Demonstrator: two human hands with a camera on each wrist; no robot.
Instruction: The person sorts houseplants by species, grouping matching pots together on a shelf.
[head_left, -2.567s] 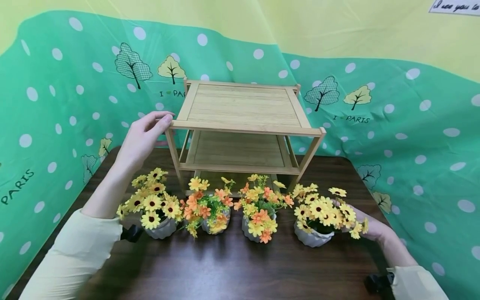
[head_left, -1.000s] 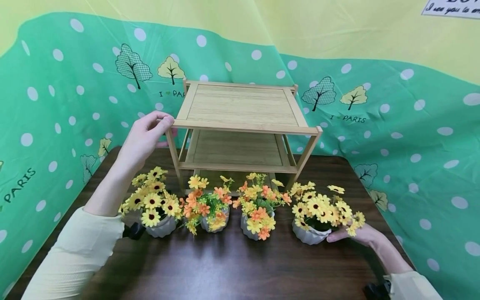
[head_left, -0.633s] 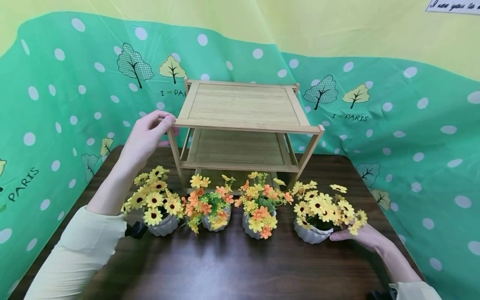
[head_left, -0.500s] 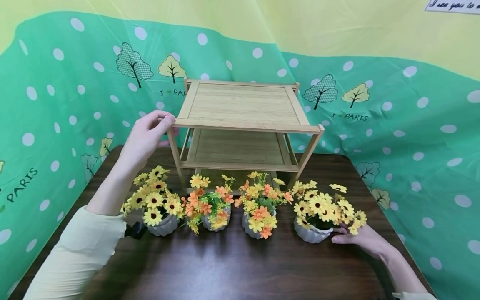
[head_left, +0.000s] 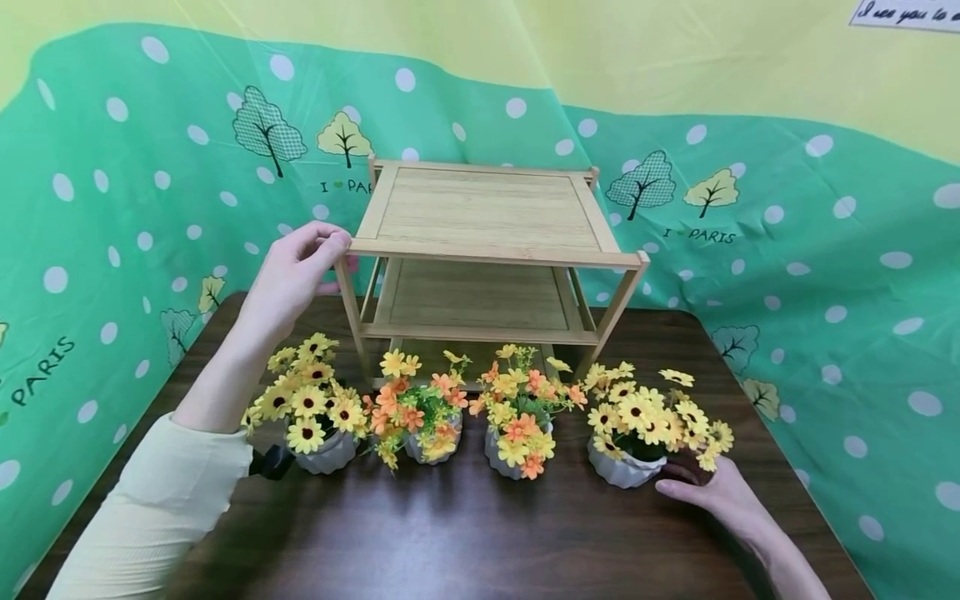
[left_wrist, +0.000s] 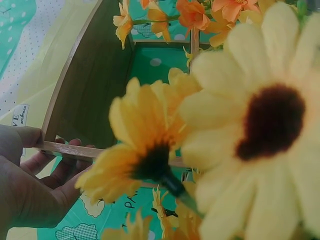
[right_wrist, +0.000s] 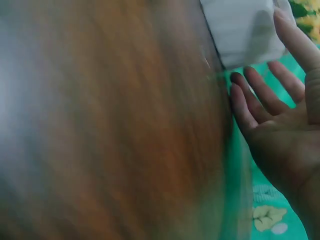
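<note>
My left hand [head_left: 288,271] grips the front left corner of a wooden shelf rack [head_left: 487,212], thumb at its top edge; the left wrist view shows the fingers curling round the frame. At the right end of a row of potted flowers stands a white ribbed pot [head_left: 626,468] of yellow daisies [head_left: 645,417]. Just right of that pot is my right hand [head_left: 712,492], partly covered by the blooms. In the right wrist view its fingers [right_wrist: 267,95] are loosely bent beside the white pot [right_wrist: 245,32], holding nothing; whether the thumb touches it I cannot tell.
Left of the daisies stand two pots of orange and yellow flowers [head_left: 521,425] [head_left: 423,417] and another pot of yellow daisies [head_left: 311,404]. All stand on a dark wooden table [head_left: 420,542] before the rack. A green and yellow printed cloth [head_left: 465,50] hangs behind.
My right hand has come out from behind the right daisies toward the table's front, its thumb now slightly apart from the pot. My left hand stays on the rack's corner. The pots stand where they were.
</note>
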